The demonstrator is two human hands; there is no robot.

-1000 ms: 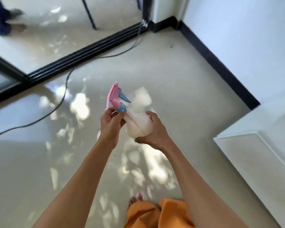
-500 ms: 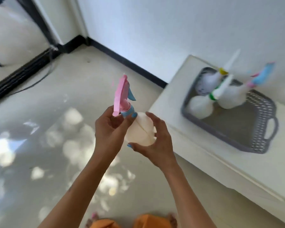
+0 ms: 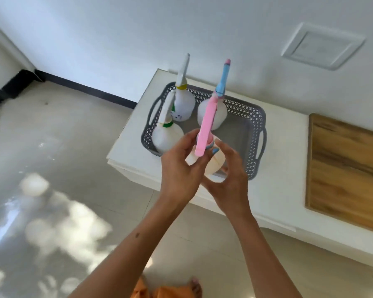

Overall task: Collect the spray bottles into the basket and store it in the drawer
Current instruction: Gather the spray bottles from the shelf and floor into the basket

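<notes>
I hold a white spray bottle with a pink trigger (image 3: 206, 125) in both hands above the near edge of the grey basket (image 3: 256, 123). My left hand (image 3: 181, 171) grips its neck below the pink head. My right hand (image 3: 228, 181) cups its round white body from the right. Three white spray bottles stand in the basket: one with a yellow collar (image 3: 182, 100), one with a green collar (image 3: 167, 134), one with a blue head (image 3: 221, 82).
The basket sits on a low white cabinet (image 3: 289, 160) against the white wall. A wooden panel (image 3: 345, 168) lies on the cabinet to the right. Glossy tiled floor (image 3: 63, 147) stretches left, and my feet show at the bottom edge.
My view has swung right onto the cabinet. Both hands have carried the pink-trigger bottle from over the floor to over the basket's near edge.
</notes>
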